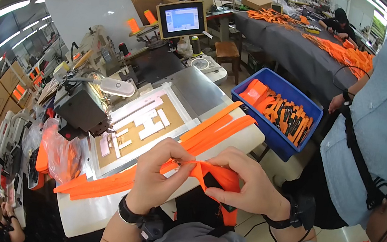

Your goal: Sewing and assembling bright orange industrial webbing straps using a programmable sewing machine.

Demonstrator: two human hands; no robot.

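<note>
Close in front of my body, both hands hold one piece of bright orange fabric with a black patch on it. My left hand pinches its left end between thumb and fingertips. On the other side my right hand grips the fabric beside the black patch, thumb pressed against it. Part of the piece hangs down below my right hand. Just beyond my hands, long orange fabric strips lie across the white table edge, and more orange strips stretch out to the left.
A sewing machine with a lamp stands left of a template plate. Behind it is a screen. A blue bin of orange and black pieces sits at right, near a standing person. A clear plastic bag lies left.
</note>
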